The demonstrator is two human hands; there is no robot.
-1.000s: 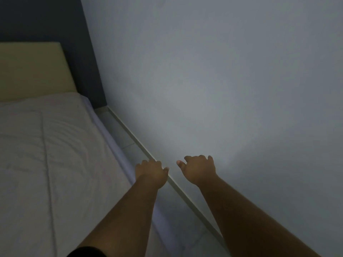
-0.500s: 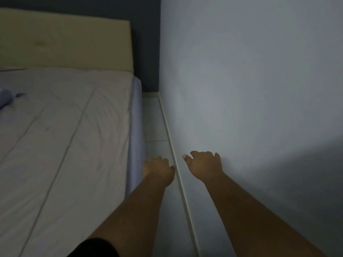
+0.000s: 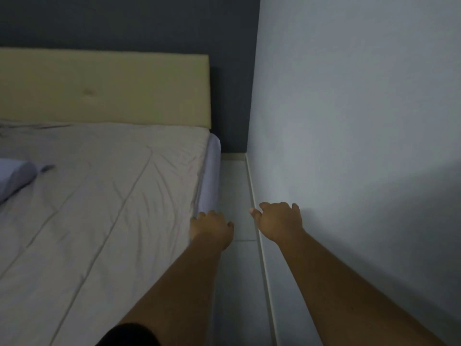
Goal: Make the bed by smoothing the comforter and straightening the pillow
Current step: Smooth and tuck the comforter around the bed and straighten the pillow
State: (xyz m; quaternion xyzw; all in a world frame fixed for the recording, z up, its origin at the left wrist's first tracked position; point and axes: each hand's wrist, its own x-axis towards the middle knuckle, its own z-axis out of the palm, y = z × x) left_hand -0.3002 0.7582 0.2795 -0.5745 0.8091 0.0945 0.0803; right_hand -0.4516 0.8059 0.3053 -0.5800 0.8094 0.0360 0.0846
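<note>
A pale grey quilted comforter (image 3: 104, 196) covers the bed on the left, with creases near its right edge. A light bluish pillow (image 3: 15, 176) lies at the far left edge, cut off by the frame. My left hand (image 3: 212, 227) hovers at the bed's right edge, fingers loosely curled, holding nothing. My right hand (image 3: 279, 221) is stretched out over the floor gap near the wall, fingers apart and empty.
A cream padded headboard (image 3: 104, 88) stands at the bed's far end against a dark wall (image 3: 124, 21). A pale wall (image 3: 361, 121) runs along the right with a skirting board (image 3: 259, 233). A narrow tiled floor strip (image 3: 237, 270) separates bed and wall.
The view has swung left, bringing more of the bed, the headboard and the pillow into sight. Both hands stay stretched forward and empty; the left hand now sits at the bed's edge.
</note>
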